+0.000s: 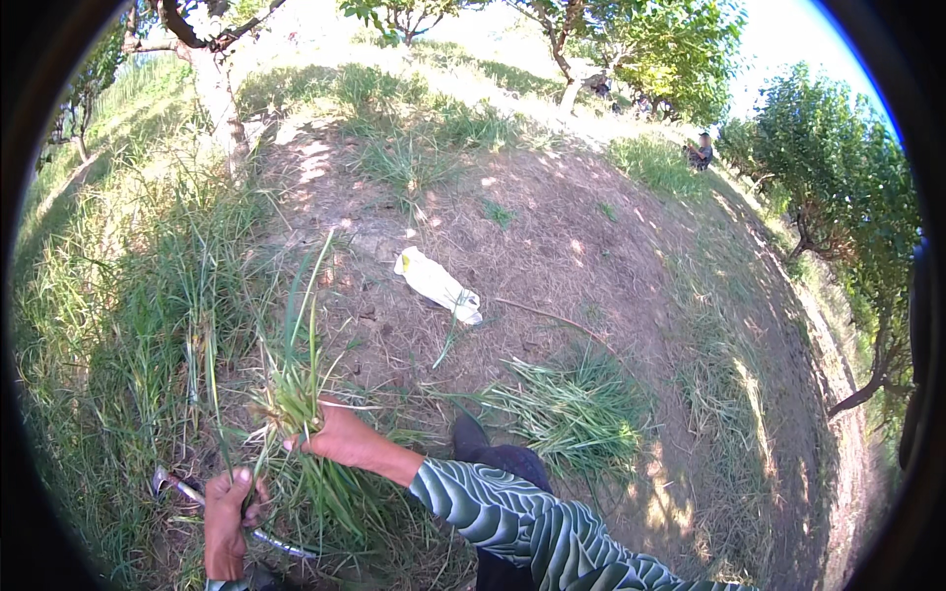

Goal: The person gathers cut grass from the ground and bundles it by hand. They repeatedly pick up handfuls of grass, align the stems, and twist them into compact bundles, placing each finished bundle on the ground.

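My right hand (330, 433), in a leaf-patterned sleeve, grips a bunch of long green grass (301, 389) with paler bases in the lower middle left. My left hand (230, 507), lower and to the left, has its thumb and fingers closed on thin grass stems (225, 455). A sickle (286, 542) with a curved metal blade shows just behind and below my left hand; whether that hand also touches it I cannot tell. A pile of cut grass (562, 409) lies to the right on the dirt, beside my dark-clad leg (503, 458).
A white sack or cloth (439, 286) lies ahead on bare soil, near a thin stick (552, 315). Tall grass (128, 345) grows along the left. Trees (212, 89) stand behind and along the right (828, 177). Another person (702, 150) is low among them, far off.
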### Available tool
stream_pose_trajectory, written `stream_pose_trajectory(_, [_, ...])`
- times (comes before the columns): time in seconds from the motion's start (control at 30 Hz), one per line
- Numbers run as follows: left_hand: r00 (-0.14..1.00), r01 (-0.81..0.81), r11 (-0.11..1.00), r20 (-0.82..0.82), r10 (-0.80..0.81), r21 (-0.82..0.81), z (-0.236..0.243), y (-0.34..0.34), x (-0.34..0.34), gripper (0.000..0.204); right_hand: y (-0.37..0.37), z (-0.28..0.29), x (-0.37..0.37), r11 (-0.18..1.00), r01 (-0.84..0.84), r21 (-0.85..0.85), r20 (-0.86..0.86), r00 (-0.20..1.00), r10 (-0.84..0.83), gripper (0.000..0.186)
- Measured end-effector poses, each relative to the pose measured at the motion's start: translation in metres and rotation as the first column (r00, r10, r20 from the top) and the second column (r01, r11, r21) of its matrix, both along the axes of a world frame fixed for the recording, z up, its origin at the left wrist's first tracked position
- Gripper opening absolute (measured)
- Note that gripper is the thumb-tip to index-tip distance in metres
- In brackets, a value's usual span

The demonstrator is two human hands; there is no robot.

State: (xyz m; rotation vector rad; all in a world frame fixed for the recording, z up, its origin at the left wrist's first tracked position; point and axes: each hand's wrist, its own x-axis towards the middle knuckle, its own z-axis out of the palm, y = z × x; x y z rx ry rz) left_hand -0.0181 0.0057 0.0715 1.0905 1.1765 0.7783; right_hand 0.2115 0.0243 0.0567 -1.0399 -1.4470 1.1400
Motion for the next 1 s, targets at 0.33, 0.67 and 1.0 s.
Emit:
stream_pose_trajectory(0.33, [0.985,0.067,0.993,-0.166,-0.051,0.094,0.005,-0.004,-0.013,0.029,0.001,0.007,0.005,0.996,-0.018,0.091,0.398,0.917,-0.020,0.036])
stream_pose_trajectory(0.67, [0.980,-0.201,0.978,-0.001,0.201,0.057,0.019,-0.020,-0.052,0.026,0.021,-0.004,0.022,0.927,0.331,0.176,0.508,0.776,-0.374,0.028])
stream_pose_trajectory(1.0, [0.980,-0.173,0.984,0.109,0.167,0.051,0.000,-0.008,-0.046,0.015,0.017,-0.011,0.012,0.915,0.316,-0.252,-0.014,0.944,-0.330,0.031])
